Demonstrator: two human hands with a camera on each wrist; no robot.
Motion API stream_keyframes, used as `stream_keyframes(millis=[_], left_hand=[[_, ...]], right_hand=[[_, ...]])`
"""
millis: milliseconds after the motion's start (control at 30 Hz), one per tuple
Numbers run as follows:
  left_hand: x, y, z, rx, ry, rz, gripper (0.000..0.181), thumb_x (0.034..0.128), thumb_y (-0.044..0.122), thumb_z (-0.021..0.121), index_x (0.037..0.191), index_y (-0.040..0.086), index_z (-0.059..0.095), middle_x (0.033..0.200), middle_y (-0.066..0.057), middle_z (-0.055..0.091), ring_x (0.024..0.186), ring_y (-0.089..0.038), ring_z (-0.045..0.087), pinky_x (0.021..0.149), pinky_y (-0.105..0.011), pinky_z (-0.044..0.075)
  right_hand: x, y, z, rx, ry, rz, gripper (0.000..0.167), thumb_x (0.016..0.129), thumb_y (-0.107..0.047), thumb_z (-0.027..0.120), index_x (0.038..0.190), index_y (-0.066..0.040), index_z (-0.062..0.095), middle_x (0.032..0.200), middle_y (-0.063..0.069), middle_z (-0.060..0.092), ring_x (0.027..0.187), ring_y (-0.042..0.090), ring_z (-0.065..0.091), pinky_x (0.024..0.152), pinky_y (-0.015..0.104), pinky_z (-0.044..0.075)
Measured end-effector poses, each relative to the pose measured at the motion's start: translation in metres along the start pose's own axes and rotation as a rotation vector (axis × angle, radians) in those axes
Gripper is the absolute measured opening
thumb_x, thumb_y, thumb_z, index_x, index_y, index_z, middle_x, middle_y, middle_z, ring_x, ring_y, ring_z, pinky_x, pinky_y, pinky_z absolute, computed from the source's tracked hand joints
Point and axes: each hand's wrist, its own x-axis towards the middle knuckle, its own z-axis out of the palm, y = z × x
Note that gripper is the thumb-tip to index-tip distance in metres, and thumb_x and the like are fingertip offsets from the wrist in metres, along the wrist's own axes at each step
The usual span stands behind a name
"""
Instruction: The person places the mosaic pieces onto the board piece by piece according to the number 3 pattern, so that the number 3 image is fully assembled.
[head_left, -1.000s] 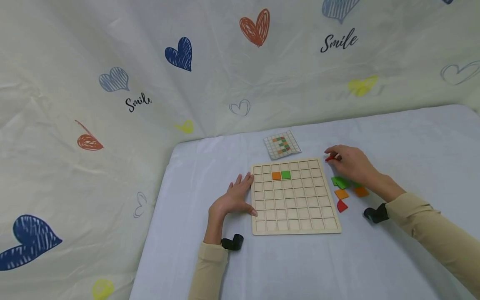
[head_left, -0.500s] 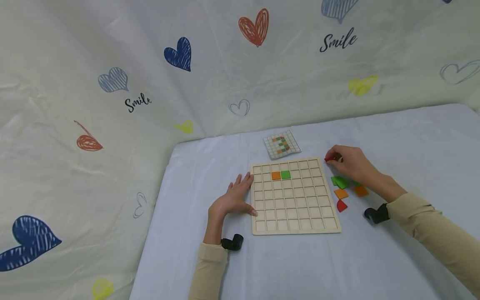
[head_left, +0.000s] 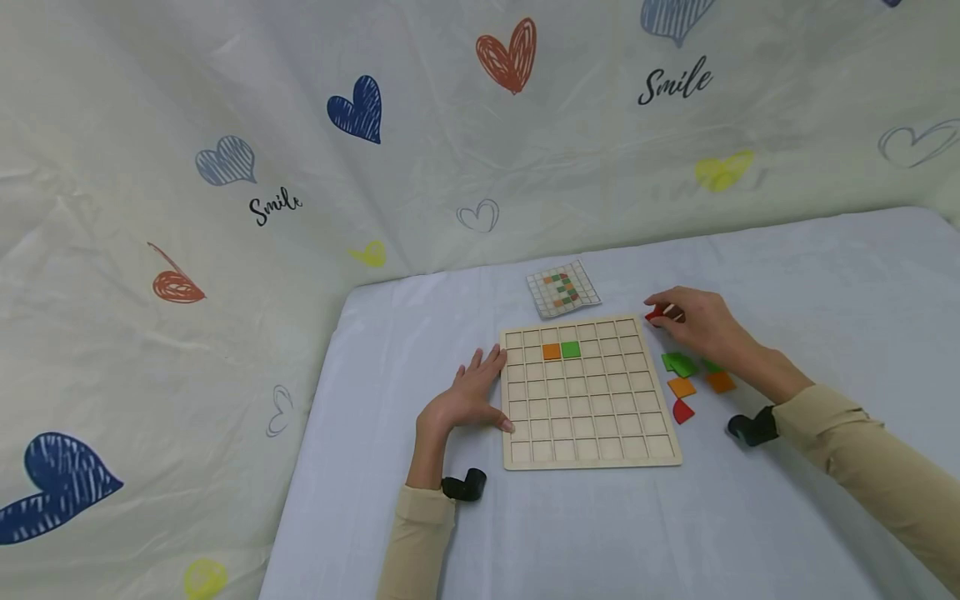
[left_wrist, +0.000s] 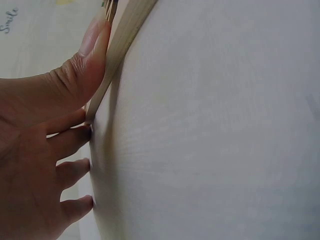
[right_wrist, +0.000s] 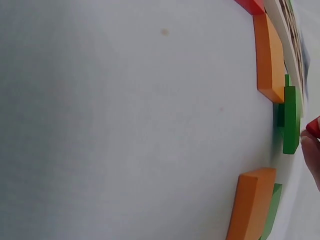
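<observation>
A square wooden grid board [head_left: 592,427] lies on the white cloth. An orange square tile [head_left: 551,352] and a green square tile [head_left: 571,350] sit side by side in its second row. My left hand [head_left: 467,402] rests along the board's left edge with fingers spread; the thumb lies on the rim [left_wrist: 122,42], as the left wrist view also shows. Just off the board's upper right corner, my right hand [head_left: 701,321] pinches a small red piece [head_left: 653,315] between thumb and fingers. Only a corner of that red piece [right_wrist: 314,127] shows in the right wrist view.
Right of the board lie loose green tiles [head_left: 681,364], orange tiles [head_left: 682,387] and a red quarter-circle piece [head_left: 683,412]. A card with a coloured grid pattern [head_left: 536,292] lies behind the board. A heart-printed curtain [head_left: 420,167] hangs beyond the table.
My right hand, still pinching the red piece, has shifted slightly left, closer to the board's corner, and the piece looks turned a little. My left hand has stayed on the board's edge.
</observation>
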Motion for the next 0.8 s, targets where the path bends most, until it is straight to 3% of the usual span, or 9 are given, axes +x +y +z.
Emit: stream_keyframes(millis=[267, 367, 467, 533, 633, 800], left_hand=[[-0.001, 0.0, 0.0, -0.017, 0.003, 0.006, 0.123, 0.0743, 0.023, 0.094, 0.167, 0.013, 0.013, 0.174, 0.0, 0.004, 0.161, -0.025, -0.007, 0.13, -0.05, -0.002], [-0.001, -0.001, 0.0, -0.019, 0.001, 0.007, 0.123, 0.0741, 0.023, 0.094, 0.167, 0.012, 0.014, 0.174, -0.002, 0.004, 0.161, -0.026, -0.006, 0.13, -0.05, -0.001], [-0.001, 0.0, 0.0, -0.019, 0.001, 0.011, 0.123, 0.074, 0.024, 0.094, 0.166, 0.012, 0.014, 0.174, -0.003, 0.005, 0.161, -0.027, -0.006, 0.13, -0.051, -0.001], [-0.002, 0.0, 0.0, -0.02, 0.002, 0.013, 0.123, 0.0739, 0.024, 0.094, 0.166, 0.011, 0.014, 0.174, -0.003, 0.005, 0.161, -0.027, -0.006, 0.13, -0.051, -0.001], [-0.002, 0.001, -0.001, -0.019, 0.003, 0.014, 0.123, 0.074, 0.024, 0.094, 0.166, 0.011, 0.014, 0.174, -0.003, 0.005, 0.161, -0.027, -0.006, 0.13, -0.051, -0.002], [-0.003, 0.002, -0.001, -0.016, 0.006, 0.01, 0.122, 0.0739, 0.023, 0.094, 0.166, 0.012, 0.015, 0.174, -0.003, 0.005, 0.161, -0.027, -0.006, 0.13, -0.051, -0.001]], right_hand=[[-0.001, -0.005, 0.0, 0.031, -0.011, 0.066, 0.026, 0.086, 0.001, 0.08, 0.108, 0.005, 0.07, 0.094, 0.019, 0.076, 0.082, 0.032, 0.073, 0.077, 0.05, 0.06], [-0.001, -0.007, 0.0, 0.028, 0.0, 0.076, 0.022, 0.086, -0.001, 0.081, 0.105, 0.004, 0.072, 0.094, 0.017, 0.077, 0.081, 0.03, 0.072, 0.075, 0.036, 0.061], [-0.001, -0.008, 0.0, 0.03, 0.007, 0.063, 0.02, 0.086, -0.001, 0.081, 0.105, 0.003, 0.076, 0.094, 0.015, 0.077, 0.08, 0.027, 0.071, 0.071, 0.018, 0.054], [0.0, -0.01, 0.0, 0.046, 0.002, 0.045, 0.019, 0.086, -0.001, 0.08, 0.104, 0.002, 0.078, 0.094, 0.013, 0.078, 0.079, 0.025, 0.07, 0.069, 0.012, 0.05], [0.002, -0.013, 0.002, 0.067, -0.019, 0.022, 0.018, 0.086, 0.0, 0.08, 0.104, 0.002, 0.079, 0.095, 0.011, 0.078, 0.079, 0.025, 0.071, 0.07, 0.016, 0.054], [0.007, -0.017, 0.007, 0.088, -0.076, 0.01, 0.021, 0.088, 0.001, 0.078, 0.109, 0.001, 0.078, 0.101, 0.013, 0.079, 0.085, 0.027, 0.075, 0.076, 0.036, 0.062]])
